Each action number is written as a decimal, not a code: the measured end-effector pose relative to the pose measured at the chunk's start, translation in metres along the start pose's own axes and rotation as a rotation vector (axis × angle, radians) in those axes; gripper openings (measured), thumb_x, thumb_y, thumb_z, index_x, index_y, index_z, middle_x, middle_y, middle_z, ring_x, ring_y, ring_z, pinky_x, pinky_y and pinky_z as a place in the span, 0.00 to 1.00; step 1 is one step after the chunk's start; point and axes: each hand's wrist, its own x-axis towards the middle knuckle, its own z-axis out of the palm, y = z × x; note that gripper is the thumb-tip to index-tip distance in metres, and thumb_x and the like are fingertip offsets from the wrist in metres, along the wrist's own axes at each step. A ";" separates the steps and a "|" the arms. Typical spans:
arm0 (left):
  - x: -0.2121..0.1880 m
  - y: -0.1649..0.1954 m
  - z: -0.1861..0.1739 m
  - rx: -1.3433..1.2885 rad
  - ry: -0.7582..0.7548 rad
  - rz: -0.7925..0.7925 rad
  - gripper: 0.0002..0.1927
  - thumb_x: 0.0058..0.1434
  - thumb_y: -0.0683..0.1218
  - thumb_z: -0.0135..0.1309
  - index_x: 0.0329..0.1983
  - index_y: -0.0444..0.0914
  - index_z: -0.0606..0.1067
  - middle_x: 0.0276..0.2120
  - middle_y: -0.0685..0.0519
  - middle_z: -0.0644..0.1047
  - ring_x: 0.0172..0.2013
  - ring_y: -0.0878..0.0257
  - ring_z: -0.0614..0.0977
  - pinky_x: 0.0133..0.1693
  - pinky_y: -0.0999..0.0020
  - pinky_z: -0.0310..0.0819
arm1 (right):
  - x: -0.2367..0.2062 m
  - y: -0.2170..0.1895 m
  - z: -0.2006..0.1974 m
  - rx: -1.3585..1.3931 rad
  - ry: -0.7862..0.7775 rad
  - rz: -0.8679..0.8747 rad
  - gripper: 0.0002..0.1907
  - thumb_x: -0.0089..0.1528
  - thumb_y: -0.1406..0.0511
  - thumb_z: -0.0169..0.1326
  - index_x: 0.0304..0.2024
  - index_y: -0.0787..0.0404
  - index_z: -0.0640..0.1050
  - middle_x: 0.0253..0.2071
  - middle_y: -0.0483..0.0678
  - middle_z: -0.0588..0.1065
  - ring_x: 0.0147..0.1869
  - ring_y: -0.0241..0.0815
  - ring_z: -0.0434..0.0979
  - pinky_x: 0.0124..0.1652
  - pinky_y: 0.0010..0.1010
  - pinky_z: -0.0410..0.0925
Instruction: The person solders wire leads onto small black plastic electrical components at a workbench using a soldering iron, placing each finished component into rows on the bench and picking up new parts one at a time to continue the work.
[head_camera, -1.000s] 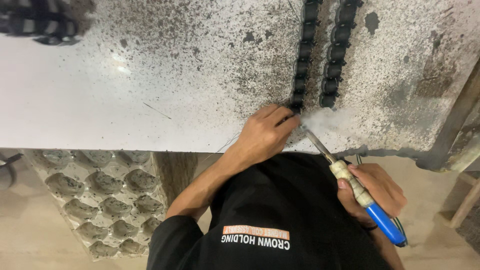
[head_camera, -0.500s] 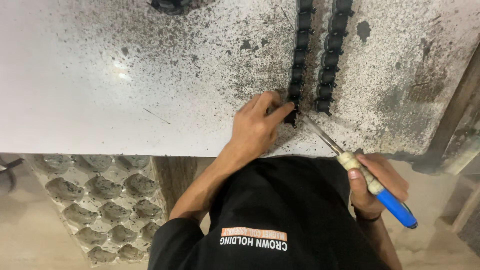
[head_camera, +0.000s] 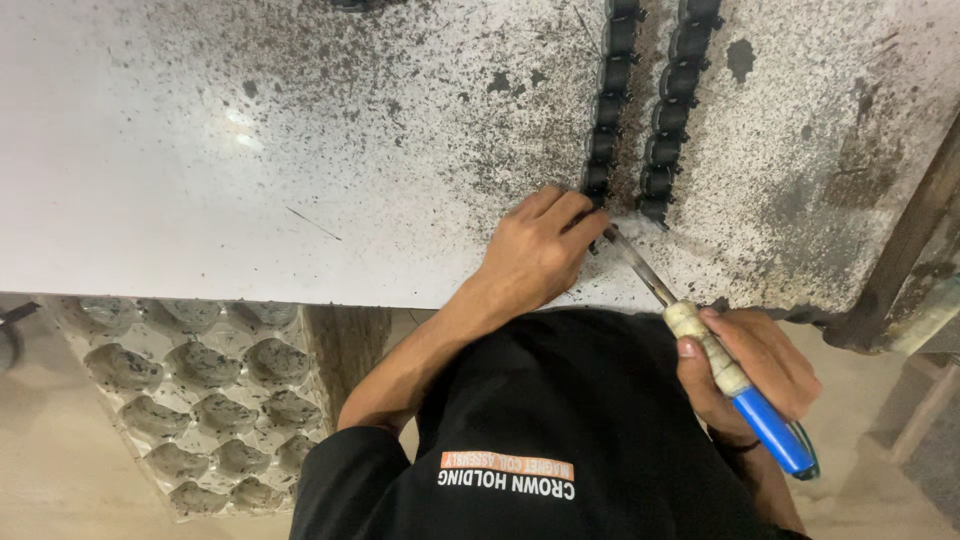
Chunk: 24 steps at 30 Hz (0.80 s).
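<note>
Grimy white table (head_camera: 250, 200), tan floor (head_camera: 60, 480) below

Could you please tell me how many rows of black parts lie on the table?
2: the left row ends at the left hand; the right row lies beside it. Both run past the top edge.

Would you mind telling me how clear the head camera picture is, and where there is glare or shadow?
Head view: mostly sharp; a soft patch of glare on the white table; the left hand and the screwdriver in the right hand are evenly lit; the dark chain loses detail; the floor below looks dimmer.
</note>
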 end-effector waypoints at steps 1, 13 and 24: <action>0.001 0.001 -0.001 -0.012 -0.008 -0.001 0.17 0.54 0.34 0.58 0.48 0.35 0.78 0.42 0.50 0.76 0.41 0.53 0.79 0.42 0.59 0.80 | 0.002 -0.004 -0.003 -0.026 -0.030 -0.021 0.13 0.64 0.68 0.63 0.47 0.73 0.79 0.35 0.60 0.79 0.38 0.48 0.82 0.38 0.31 0.75; 0.007 0.005 -0.032 0.084 0.170 -0.070 0.22 0.52 0.31 0.57 0.51 0.36 0.78 0.45 0.52 0.78 0.38 0.54 0.79 0.36 0.62 0.77 | -0.014 0.040 0.006 0.151 0.243 0.088 0.13 0.70 0.66 0.63 0.48 0.74 0.80 0.41 0.60 0.80 0.43 0.47 0.82 0.45 0.27 0.73; 0.011 -0.009 0.006 0.129 0.154 -0.109 0.13 0.54 0.33 0.57 0.42 0.38 0.83 0.39 0.54 0.77 0.37 0.60 0.78 0.31 0.66 0.76 | 0.002 0.034 0.012 0.128 0.165 0.059 0.15 0.69 0.65 0.62 0.48 0.75 0.80 0.39 0.60 0.80 0.39 0.45 0.82 0.39 0.25 0.72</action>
